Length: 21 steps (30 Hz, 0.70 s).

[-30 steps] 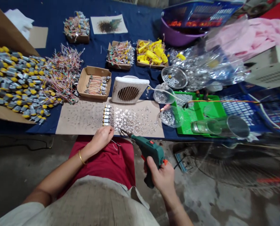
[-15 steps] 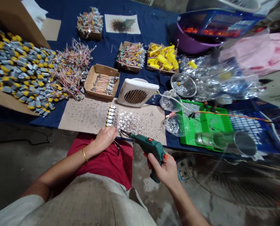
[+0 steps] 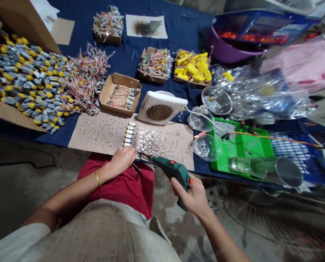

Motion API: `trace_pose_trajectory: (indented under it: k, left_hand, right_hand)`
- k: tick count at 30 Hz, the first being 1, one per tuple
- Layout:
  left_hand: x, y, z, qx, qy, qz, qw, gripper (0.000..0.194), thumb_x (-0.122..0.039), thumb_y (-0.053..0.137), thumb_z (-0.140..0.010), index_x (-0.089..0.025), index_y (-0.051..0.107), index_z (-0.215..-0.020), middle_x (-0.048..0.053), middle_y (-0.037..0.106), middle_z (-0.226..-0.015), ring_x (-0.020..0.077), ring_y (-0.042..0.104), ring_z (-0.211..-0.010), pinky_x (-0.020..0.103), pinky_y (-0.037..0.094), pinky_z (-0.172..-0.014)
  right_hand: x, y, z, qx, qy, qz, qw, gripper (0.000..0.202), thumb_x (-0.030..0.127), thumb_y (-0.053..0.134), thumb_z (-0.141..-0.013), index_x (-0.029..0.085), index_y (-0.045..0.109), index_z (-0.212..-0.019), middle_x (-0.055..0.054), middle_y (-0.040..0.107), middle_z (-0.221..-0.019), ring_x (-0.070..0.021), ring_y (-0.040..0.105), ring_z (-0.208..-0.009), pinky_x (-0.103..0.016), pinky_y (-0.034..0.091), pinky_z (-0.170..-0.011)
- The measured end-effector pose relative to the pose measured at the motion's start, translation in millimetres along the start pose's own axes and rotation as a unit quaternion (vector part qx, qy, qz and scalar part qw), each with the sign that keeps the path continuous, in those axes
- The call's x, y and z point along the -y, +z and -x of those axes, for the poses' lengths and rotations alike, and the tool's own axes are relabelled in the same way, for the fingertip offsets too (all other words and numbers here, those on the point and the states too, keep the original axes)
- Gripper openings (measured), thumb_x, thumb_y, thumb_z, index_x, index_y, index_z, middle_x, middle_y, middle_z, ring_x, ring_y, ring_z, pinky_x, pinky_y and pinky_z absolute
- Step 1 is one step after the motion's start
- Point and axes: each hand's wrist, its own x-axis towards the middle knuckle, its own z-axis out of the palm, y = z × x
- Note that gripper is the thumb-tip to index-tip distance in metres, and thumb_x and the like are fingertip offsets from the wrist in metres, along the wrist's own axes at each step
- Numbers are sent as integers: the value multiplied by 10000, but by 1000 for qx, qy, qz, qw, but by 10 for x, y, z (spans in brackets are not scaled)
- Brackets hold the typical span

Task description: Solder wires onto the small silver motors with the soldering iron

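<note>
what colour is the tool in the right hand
Dark green with an orange-red switch on the tool; it shows best in the head view.

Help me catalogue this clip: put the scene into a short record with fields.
Left hand: fingers closed by the row of motors; contents hidden
Right hand: grips a green pistol-shaped tool, tip near the left hand
On the cardboard sheet: the motors, scattered metal bits
Behind the sheet: white vented box, yellow parts
Right of the sheet: green tray
</note>
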Motion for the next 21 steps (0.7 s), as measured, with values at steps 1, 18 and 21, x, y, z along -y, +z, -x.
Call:
trace_pose_trajectory:
  k: [1, 18, 21]
  left_hand:
    - [1, 0, 0, 0, 0, 0, 1000, 215, -216, 454, -973, -136, 646, -918, 90, 704, -884, 206, 669, -840, 307, 511, -788]
    - [16, 19, 4, -5, 2, 12, 1000, 203, -210, 458, -970, -139, 640, -914, 91, 692, -864, 200, 661, -834, 303, 510, -797]
    - [8, 5, 7, 0, -2, 11, 1000, 208, -206, 451, -971, -137, 641, -920, 95, 691, -865, 203, 660, -834, 309, 512, -796]
  right_hand:
    - [5, -3, -3, 1, -1, 3, 1000, 399, 467, 518, -926, 201, 594, -639, -8, 552, -503, -167, 557, -535, -263, 418, -526]
    - [7, -45, -60, 25, 3, -5, 1000, 346, 442, 553, -904, 208, 579, -650, 10, 528, -464, -154, 527, -476, -254, 386, -457]
    - [19, -55, -81, 33, -4, -12, 999, 335, 422, 563, -899, 209, 566, -640, 14, 516, -467, -151, 523, -476, -251, 387, -461]
